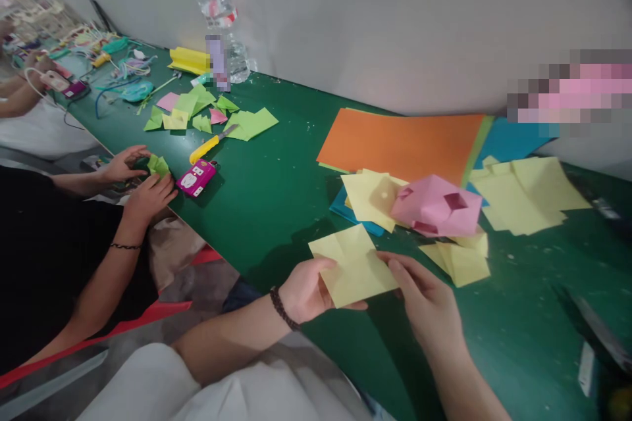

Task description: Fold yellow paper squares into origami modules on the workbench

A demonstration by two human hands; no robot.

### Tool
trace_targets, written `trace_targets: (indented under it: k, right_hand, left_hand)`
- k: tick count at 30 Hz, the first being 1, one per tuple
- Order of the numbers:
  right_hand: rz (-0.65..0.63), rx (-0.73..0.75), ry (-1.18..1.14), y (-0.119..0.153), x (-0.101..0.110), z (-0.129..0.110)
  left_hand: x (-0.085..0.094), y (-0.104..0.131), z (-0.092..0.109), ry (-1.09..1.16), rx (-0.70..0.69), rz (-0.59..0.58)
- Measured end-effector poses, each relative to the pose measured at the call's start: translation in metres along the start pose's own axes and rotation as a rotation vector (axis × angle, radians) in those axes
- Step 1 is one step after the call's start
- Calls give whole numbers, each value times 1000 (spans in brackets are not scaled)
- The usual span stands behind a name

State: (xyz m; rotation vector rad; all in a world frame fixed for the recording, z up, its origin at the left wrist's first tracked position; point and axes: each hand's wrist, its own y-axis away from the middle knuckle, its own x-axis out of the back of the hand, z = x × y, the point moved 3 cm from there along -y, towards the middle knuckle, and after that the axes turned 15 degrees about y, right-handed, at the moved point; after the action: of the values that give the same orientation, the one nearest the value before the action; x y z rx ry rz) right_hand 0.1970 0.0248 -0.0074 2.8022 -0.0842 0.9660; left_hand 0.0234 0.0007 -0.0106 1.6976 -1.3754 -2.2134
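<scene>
A square of pale yellow paper point(353, 266) with crease lines across it is held between both hands above the table's front edge. My left hand point(311, 289) grips its left side, thumb on top and fingers beneath. At the right corner, my right hand point(424, 296) pinches the sheet between thumb and fingers. Just beyond the sheet lies a folded pink paper shape point(437, 207) with openings in its faces. Yellow paper pieces point(368, 194) and folded yellow paper point(459, 260) lie around and under it.
Behind are orange sheets point(402, 141) and a stack of yellow squares point(530, 194). To the left, a co-worker's hands point(148, 194) fold green paper near a magenta box point(197, 177) and a yellow utility knife point(210, 147). A plastic bottle point(237, 56) stands against the wall.
</scene>
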Motion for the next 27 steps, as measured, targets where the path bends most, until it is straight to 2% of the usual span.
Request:
trace_targets:
  k: [3, 6, 14, 20, 27]
  right_hand:
    - [-37, -154, -134, 0, -2, 3]
    - [-42, -198, -248, 0, -3, 6]
    - [-52, -2, -202, 3, -2, 2]
    - [50, -51, -143, 3, -1, 2]
    - [26, 2, -150, 4, -3, 3]
  left_hand:
    - [-1, 0, 1, 23, 37, -49]
    - [-1, 0, 0, 21, 51, -101]
    - [-13, 9, -3, -61, -15, -217]
    - [-14, 12, -8, -70, 27, -178]
    - [-14, 11, -5, -79, -63, -164]
